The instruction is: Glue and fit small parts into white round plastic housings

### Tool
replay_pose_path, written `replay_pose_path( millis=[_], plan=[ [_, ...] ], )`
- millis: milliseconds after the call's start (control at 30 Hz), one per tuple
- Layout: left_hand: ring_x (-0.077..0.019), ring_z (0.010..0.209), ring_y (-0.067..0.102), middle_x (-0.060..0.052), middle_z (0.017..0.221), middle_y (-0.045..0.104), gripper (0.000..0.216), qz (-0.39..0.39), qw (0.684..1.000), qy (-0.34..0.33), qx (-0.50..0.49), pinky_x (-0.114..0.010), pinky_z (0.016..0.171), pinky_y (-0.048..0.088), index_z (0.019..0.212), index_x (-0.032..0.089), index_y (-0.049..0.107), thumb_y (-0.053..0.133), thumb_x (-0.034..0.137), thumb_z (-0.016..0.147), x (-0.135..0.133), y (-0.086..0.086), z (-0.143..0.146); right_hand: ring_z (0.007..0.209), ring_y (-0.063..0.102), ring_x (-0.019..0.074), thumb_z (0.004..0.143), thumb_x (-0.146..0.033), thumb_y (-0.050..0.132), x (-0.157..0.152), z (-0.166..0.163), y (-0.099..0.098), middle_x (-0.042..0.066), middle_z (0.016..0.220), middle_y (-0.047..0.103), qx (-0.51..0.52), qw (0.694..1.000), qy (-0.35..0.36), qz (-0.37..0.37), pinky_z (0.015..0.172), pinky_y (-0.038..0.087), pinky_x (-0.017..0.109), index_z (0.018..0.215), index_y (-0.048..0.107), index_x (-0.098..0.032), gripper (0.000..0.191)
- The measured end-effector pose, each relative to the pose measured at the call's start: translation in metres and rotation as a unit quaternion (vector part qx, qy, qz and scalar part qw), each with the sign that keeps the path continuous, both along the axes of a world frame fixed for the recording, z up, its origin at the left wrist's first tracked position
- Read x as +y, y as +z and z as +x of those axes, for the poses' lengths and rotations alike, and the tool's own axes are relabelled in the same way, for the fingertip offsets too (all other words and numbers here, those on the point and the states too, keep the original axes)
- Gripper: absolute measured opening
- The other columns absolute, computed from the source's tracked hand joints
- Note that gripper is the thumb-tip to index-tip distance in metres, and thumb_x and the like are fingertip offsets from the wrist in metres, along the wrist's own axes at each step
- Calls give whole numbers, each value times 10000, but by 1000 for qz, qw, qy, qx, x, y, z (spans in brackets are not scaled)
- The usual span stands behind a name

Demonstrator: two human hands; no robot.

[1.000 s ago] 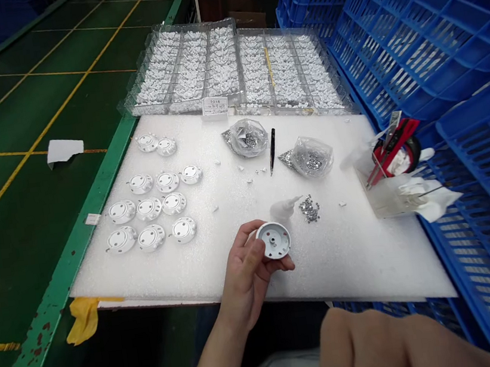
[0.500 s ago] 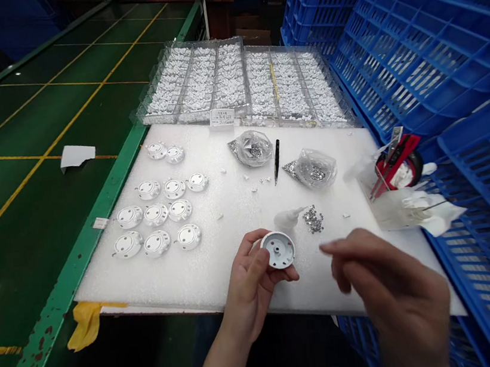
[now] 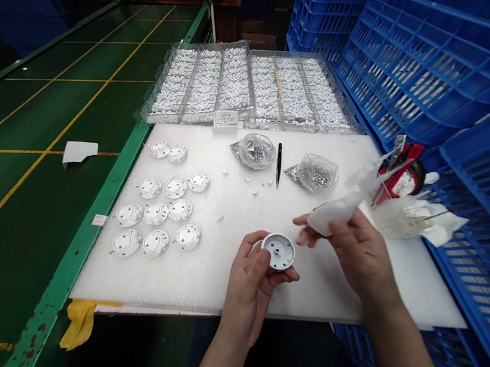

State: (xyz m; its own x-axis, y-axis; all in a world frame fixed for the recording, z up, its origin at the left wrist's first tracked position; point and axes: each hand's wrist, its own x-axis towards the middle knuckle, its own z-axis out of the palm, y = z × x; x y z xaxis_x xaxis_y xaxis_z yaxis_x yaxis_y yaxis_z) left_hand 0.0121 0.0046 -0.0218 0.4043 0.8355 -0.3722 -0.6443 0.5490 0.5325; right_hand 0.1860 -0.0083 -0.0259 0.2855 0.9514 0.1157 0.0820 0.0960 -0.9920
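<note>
My left hand (image 3: 249,279) is closed round a small white round plastic housing (image 3: 278,251), its hollow side facing up, held just above the white foam sheet (image 3: 202,273). My right hand (image 3: 353,247) grips a small white squeeze bottle (image 3: 334,211), lying sideways with its nozzle pointing left, close to the right of the housing. The bottle covers the loose pile of small metal parts on the foam.
Several finished white round housings (image 3: 156,213) lie in rows on the foam's left. Two clear bags of metal parts (image 3: 257,149) (image 3: 315,171) flank black tweezers (image 3: 278,165). Clear trays of white parts (image 3: 240,82) stand behind. Blue crates (image 3: 426,51) wall the right. A container with red-handled tools (image 3: 399,172) sits right.
My right hand came up from the lower right, reached onto the foam and picked up the white squeeze bottle. The left hand kept holding the housing in place.
</note>
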Motion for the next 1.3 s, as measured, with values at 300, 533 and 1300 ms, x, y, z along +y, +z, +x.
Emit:
replay_pose_path(
  millis=[300, 533, 1300],
  plan=[
    [-119, 675, 741, 6, 835, 744, 381, -46, 999, 7, -27, -212, 692, 635, 1061, 159, 661, 909, 353, 845, 2, 0, 2, 530, 402, 113, 753, -578, 859, 11, 27, 33, -8, 578, 495, 121, 989, -70, 51, 439, 303, 259, 884, 834, -207, 394],
    [-81, 661, 712, 18, 849, 741, 443, -136, 988, 27, -61, -177, 680, 652, 990, 142, 655, 990, 280, 734, 5, 16, 8, 437, 468, 124, 822, -589, 806, 12, 32, 43, 48, 689, 699, 119, 992, 25, 15, 342, 237, 253, 923, 816, -252, 352],
    [-95, 671, 710, 14, 830, 721, 317, -126, 989, 42, -67, -188, 683, 634, 944, 159, 654, 909, 318, 843, -5, 6, 16, 424, 257, 82, 999, -385, 667, 41, 9, 14, -71, 455, 244, -173, 901, -166, 361, 531, 246, 338, 501, 294, -202, 649]
  ],
)
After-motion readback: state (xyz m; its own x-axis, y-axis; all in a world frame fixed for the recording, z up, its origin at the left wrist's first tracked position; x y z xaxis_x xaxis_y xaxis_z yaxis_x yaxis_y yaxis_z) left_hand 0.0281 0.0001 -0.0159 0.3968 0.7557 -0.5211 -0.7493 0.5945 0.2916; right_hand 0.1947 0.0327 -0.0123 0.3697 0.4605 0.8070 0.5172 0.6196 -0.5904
